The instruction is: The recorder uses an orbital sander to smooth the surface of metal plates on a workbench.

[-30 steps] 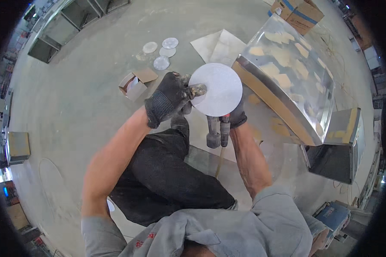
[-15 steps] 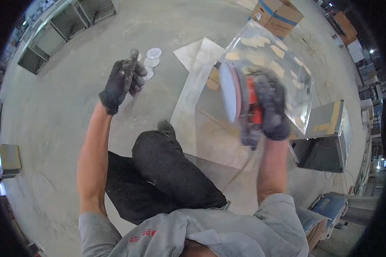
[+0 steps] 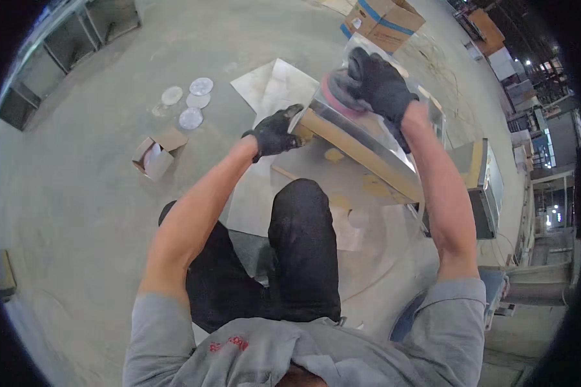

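My right hand [image 3: 379,84], in a black glove, is closed over the top of a power sander [image 3: 339,95] with a reddish pad, pressed onto a shiny metal sheet box [image 3: 368,132]. In a black glove too, my left hand [image 3: 274,133] grips the near left corner of that metal box, by its tan wooden edge [image 3: 361,158]. My dark-trousered knee [image 3: 300,213] sits below the box.
Several round sanding discs [image 3: 190,103] lie on the concrete floor at the upper left, near a small open cardboard box [image 3: 153,155]. A flat metal sheet [image 3: 271,84] lies beyond. A taped carton [image 3: 384,16] stands at the top, a grey metal cabinet [image 3: 481,190] at the right.
My right hand has carried the sander from mid-air onto the metal box. My left hand came in from the far left and took hold of the box corner.
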Demonstrator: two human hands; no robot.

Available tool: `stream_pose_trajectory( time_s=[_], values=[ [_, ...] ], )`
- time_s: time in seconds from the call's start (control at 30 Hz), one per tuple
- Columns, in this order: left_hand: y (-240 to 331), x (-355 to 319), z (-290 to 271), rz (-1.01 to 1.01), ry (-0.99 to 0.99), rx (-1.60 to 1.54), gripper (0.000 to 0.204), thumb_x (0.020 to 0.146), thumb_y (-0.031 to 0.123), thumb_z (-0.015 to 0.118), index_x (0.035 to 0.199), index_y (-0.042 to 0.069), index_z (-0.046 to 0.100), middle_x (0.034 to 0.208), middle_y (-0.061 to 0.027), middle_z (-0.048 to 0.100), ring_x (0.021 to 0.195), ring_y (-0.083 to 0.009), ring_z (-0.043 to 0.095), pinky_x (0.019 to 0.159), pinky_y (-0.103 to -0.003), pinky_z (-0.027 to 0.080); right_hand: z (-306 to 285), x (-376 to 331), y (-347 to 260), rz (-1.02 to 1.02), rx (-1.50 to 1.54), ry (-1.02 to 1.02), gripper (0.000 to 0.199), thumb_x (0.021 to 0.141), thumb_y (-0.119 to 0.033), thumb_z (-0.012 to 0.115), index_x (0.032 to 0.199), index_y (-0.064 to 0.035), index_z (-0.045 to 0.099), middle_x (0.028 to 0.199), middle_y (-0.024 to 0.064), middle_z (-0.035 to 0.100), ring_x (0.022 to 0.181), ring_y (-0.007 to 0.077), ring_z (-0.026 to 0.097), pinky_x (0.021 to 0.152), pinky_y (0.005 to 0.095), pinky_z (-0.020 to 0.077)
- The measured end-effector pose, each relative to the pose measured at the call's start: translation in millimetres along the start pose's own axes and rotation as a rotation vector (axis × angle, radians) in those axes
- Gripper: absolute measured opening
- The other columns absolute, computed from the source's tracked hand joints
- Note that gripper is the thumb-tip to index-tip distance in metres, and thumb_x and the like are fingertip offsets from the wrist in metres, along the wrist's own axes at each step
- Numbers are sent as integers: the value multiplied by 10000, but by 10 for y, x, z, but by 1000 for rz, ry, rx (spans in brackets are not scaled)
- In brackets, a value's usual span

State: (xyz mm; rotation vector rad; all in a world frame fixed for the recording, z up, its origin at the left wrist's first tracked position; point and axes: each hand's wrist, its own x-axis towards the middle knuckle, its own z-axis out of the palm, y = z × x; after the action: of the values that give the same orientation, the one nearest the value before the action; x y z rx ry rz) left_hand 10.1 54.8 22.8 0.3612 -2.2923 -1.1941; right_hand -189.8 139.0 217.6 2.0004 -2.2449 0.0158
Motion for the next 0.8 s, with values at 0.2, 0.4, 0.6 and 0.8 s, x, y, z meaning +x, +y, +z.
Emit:
stream_pose_trajectory(
  time_s=[0.2,0.4,0.6,0.8],
  values=[
    [-182,268,216,-182,-135,-136,873,643,147,815,1413,21,424,1311,-165,583,1150,-298,565,952,-358,469,19,260,-98,12,-46,87,475,892,-473,560,1091,-42,539,956,244,633,868,425,636,765,499,505],
    [-517,285,543,-192,12,-247,945,572,111,820,1423,10,420,1337,-175,563,1172,-310,553,978,-355,465,153,214,-46,71,-187,77,507,894,-496,546,1094,-31,541,943,246,645,826,440,637,741,495,511],
    [-584,256,607,-5,176,-82,966,566,123,833,1429,14,412,1333,-188,554,1181,-329,540,1011,-361,451,91,290,-163,76,-176,6,491,891,-493,550,1081,-41,540,932,221,659,832,437,636,739,491,505],
    [-457,274,529,-115,102,-149,1080,541,168,855,1486,18,353,1402,-231,503,1266,-372,502,1086,-379,416,51,282,-1,59,-148,36,430,902,-468,566,1058,-68,541,916,200,643,820,392,626,728,482,486]
  ],
)
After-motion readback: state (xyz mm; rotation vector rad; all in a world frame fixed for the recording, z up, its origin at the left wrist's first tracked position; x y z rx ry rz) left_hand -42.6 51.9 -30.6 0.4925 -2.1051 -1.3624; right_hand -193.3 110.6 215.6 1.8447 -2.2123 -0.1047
